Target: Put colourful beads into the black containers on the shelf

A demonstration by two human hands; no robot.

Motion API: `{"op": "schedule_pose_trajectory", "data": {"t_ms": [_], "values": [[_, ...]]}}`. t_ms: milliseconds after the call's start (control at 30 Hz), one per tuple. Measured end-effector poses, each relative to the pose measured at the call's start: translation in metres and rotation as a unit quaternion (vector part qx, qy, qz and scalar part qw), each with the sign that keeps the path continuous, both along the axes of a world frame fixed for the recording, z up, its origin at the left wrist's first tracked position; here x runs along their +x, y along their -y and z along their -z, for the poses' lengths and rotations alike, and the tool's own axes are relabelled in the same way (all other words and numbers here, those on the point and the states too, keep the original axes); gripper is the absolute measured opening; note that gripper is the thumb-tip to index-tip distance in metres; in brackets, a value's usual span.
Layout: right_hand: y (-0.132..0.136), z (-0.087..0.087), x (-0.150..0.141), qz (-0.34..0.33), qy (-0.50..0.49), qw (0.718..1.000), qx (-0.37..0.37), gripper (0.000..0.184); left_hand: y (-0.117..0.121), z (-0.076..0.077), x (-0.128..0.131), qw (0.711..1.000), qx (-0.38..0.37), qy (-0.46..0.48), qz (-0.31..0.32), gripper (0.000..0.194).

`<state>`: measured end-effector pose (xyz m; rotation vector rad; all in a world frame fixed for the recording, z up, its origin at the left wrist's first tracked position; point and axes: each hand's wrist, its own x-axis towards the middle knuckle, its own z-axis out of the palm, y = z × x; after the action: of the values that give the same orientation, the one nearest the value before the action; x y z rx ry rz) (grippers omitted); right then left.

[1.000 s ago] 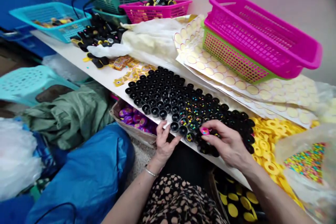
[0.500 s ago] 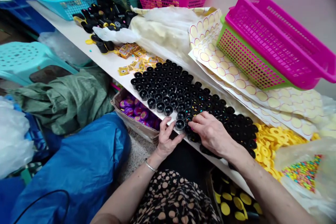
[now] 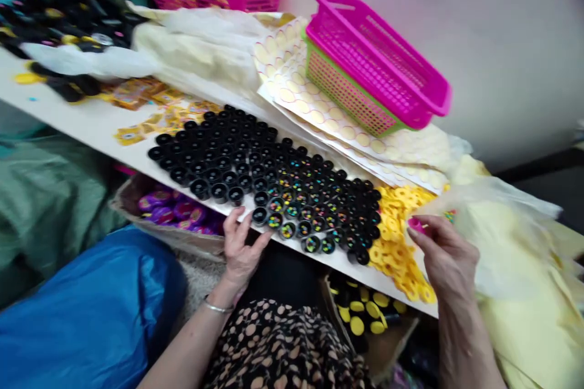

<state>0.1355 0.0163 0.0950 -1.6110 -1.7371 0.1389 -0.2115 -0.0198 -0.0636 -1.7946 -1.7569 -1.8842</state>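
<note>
Many small black plastic cups (image 3: pixel 219 192) stand packed in rows on the table. Those in the middle and to the right contain colourful candy beads (image 3: pixel 275 220); the cups at the left look unfilled. My left hand (image 3: pixel 241 249) rests at the table's front edge with thumb and fingers apart, its fingertips beside the nearest cups. Over the right end, my right hand (image 3: pixel 451 255) pinches a small pink plastic piece (image 3: pixel 416 225), whose full shape my fingers hide. It is above the yellow plastic rings (image 3: pixel 401 249), close to the clear bag with candy beads (image 3: pixel 449 215).
A pink basket (image 3: pixel 378 42) nests in a green one (image 3: pixel 347 88) on sticker sheets (image 3: pixel 314 110) at the back. Yellow packets (image 3: pixel 168 118) lie left of the cups. Below the edge are a box of purple-wrapped items (image 3: pixel 182 216) and a box with yellow-topped pieces (image 3: pixel 357 324).
My right hand has moved from the front cups to the right, past the yellow rings, holding the pink piece. My left hand stays at the edge. The view has turned right.
</note>
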Motion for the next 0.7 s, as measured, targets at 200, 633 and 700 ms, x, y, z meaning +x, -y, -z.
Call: {"op": "schedule_pose_trajectory", "data": {"t_ms": [200,633,700], "values": [[-0.015,0.020,0.085,0.129,0.087,0.969,-0.193,0.007,-0.010,-0.003,0.000,1.000,0.021,-0.021,-0.001,0.059],[-0.017,0.058,0.087,0.044,-0.275,0.953,-0.118,0.027,-0.012,0.000,-0.001,0.999,0.007,-0.027,-0.022,0.046],[-0.012,0.053,0.087,0.055,-0.310,0.944,-0.101,0.030,-0.014,-0.002,0.000,0.999,0.014,-0.024,-0.020,0.049]]}}
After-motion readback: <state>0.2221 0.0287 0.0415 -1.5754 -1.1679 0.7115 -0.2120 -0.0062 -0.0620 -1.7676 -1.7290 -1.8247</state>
